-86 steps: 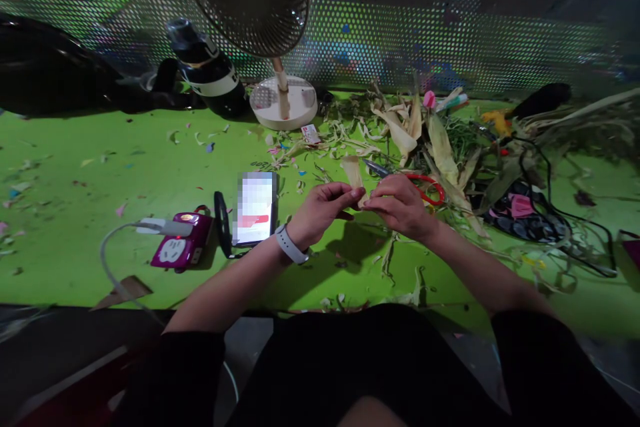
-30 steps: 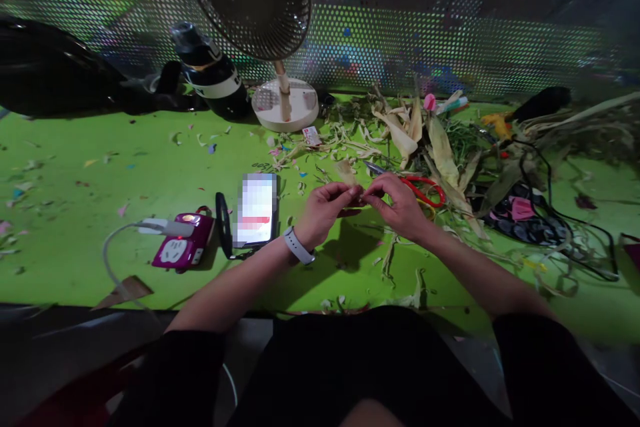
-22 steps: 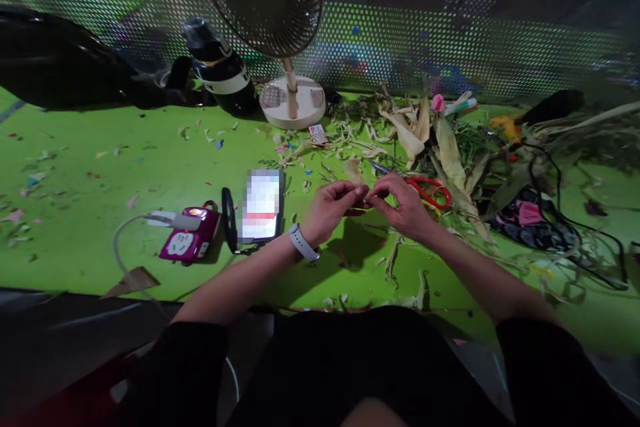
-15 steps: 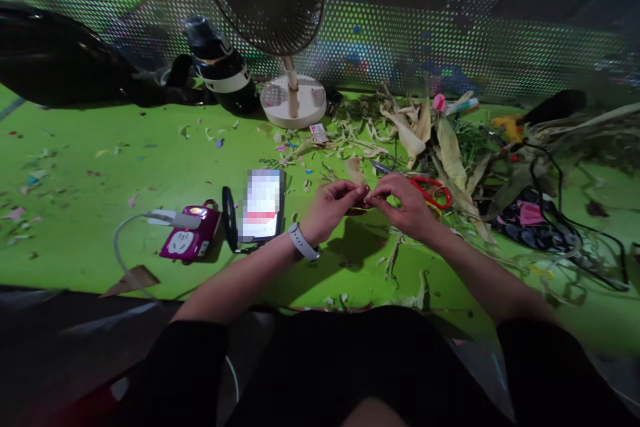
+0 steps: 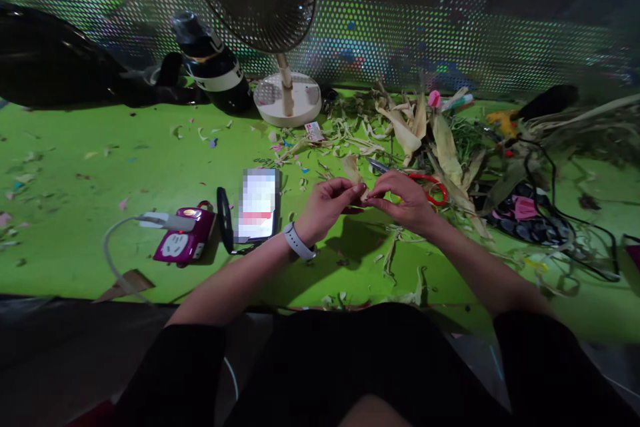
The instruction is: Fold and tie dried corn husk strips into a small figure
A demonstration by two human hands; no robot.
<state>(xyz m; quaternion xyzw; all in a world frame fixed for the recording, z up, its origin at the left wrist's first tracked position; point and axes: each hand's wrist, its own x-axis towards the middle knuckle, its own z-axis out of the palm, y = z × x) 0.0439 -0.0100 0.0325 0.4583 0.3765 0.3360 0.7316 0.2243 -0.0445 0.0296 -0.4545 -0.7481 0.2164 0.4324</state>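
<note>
Husk strip (image 5: 353,169), a pale dry piece of corn leaf, sits pinched between both hands just above the desk (image 5: 75,213), right of the phone (image 5: 257,204). The left hand (image 5: 326,205) has thumb and fingers closed on the strip's lower end; the right hand (image 5: 404,197) is curled shut on the same end from the other side, fingertips of the two hands nearly touching. What the fingertips work on there is too small to tell. To do this fine pinching well, it looks best to keep both grips close together at the strip's base, so the brittle leaf bends where it is held and does not split along its length, and to let the free upper end stand clear.

Red-handled scissors (image 5: 425,185) lie just behind the right hand, blades pointing toward the strip, so that hand has little room backward. A heap of husks (image 5: 440,140) spreads farther from the phone, beyond the scissors. The fan (image 5: 287,99) stands behind the phone, well apart from the hands. Between the phone and the near desk edge the green surface carries only scraps, leaving the wrists room to drop toward the body
</note>
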